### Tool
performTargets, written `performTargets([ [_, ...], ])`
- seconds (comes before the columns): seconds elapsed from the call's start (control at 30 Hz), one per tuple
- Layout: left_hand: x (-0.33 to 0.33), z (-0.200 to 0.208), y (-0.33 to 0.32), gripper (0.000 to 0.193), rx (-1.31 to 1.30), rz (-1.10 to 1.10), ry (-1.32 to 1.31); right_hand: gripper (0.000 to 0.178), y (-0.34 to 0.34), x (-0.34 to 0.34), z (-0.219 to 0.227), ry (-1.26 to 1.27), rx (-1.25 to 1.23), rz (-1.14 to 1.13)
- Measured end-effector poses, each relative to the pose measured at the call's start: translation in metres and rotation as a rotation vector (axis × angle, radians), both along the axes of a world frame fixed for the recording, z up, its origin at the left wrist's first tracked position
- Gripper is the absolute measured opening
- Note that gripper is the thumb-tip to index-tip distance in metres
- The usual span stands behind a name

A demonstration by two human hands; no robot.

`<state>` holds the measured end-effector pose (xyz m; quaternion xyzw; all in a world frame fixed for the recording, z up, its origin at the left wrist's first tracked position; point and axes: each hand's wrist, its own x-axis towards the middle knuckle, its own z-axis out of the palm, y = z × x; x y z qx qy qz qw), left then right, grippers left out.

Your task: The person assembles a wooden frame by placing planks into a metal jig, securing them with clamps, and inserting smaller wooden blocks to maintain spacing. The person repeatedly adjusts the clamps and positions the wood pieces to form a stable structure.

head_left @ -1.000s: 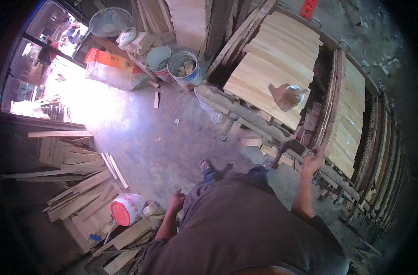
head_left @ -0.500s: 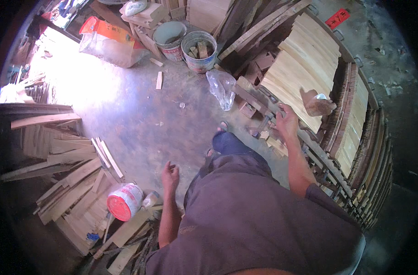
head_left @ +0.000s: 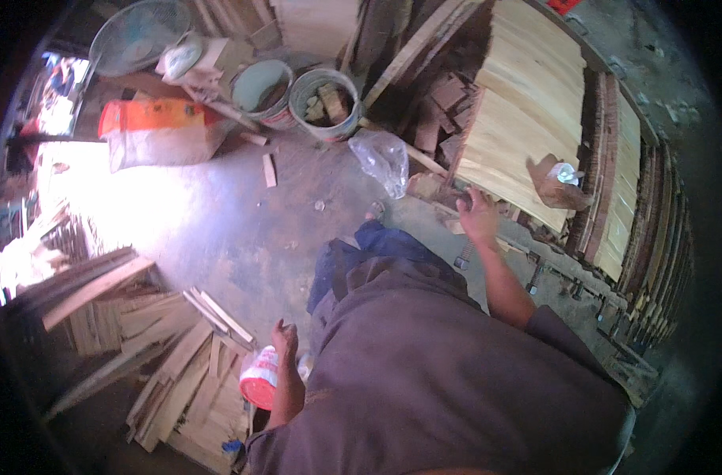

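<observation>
My right hand (head_left: pixel 479 217) is held out at the near edge of a stack of pale wooden boards (head_left: pixel 523 138). Its fingers are apart and I see nothing in them; whether it touches the boards I cannot tell. A brown scrap (head_left: pixel 556 190) with a shiny patch lies on the boards. Below this hand runs a row of metal bar clamps (head_left: pixel 579 286). My left hand (head_left: pixel 284 339) hangs by my side with its fingers curled in and nothing visible in it. Behind it, partly hidden by my forearm, is a white bucket with a red end (head_left: pixel 259 380).
Wood offcuts (head_left: pixel 182 368) lie piled at the lower left. Two buckets, a grey-green one (head_left: pixel 262 87) and one holding wood blocks (head_left: pixel 323 107), stand at the back near a clear plastic bag (head_left: pixel 381 162). An orange and white sack (head_left: pixel 159 131) lies further left on the concrete floor (head_left: pixel 258 229).
My view has turned, and the piles and buckets have shifted in it. My left hand has dropped back beside the bucket. My right hand has moved slightly along the board stack's edge.
</observation>
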<state>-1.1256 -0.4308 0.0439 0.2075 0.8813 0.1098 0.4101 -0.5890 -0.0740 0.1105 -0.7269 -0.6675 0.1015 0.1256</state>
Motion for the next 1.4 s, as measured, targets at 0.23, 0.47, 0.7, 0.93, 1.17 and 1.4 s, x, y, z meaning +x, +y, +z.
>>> performTargets([
  [0.23,0.014,0.017,0.229,0.063,0.178,-0.193,-0.216,0.036,0.002,-0.001,0.007,0.001,0.014,-0.048],
  [0.47,0.014,0.009,0.416,0.017,0.562,-1.197,-0.015,0.030,0.007,-0.001,0.003,0.174,-0.010,-0.184],
  [0.7,0.158,0.012,0.603,0.027,0.345,-1.095,-0.377,0.039,0.035,0.016,0.025,0.713,-0.172,-0.440],
  [0.93,0.266,-0.067,0.796,0.048,0.295,-1.341,-0.090,0.049,0.226,0.090,-0.014,0.381,0.065,-0.798],
  [1.17,0.408,-0.120,1.011,0.034,0.401,-1.142,-0.306,0.065,0.408,0.192,-0.103,-0.111,0.099,-0.774],
  [1.4,0.476,-0.233,1.147,0.054,0.375,-0.692,-0.526,0.073,0.452,0.187,-0.113,-0.272,0.008,-0.808],
])
